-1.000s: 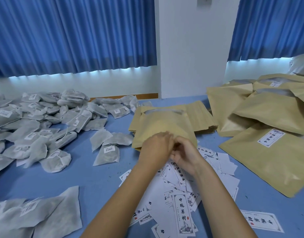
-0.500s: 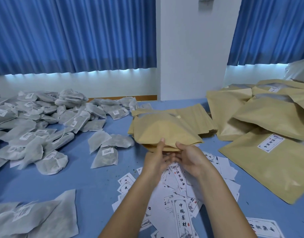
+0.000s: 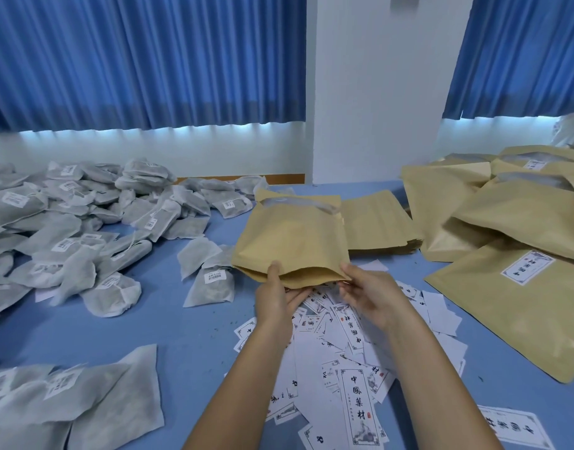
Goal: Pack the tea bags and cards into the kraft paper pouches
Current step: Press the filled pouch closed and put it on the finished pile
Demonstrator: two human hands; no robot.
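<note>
- Both hands grasp one pouch (image 3: 295, 241) by its near edge: the left hand (image 3: 275, 300) with its thumb on top, the right hand (image 3: 373, 297) pinching the corner. The pouch hangs just above the cards (image 3: 357, 394).
- I'd spread that edge wide and keep it level before reaching for the tea bags (image 3: 84, 228) piled to the left.

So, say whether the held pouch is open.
Gaping: kraft pouch parts nearside between left hand and right hand; mouth or gusset, cannot tell.

single head view, wide-angle. looks from near table edge, forward and down across blue table (image 3: 84, 329) to far blue curtains (image 3: 142, 60) and white pillar (image 3: 373, 92). close over left hand (image 3: 274, 300) and right hand (image 3: 373, 293), kraft paper pouch (image 3: 295, 241) at frame centre.
</note>
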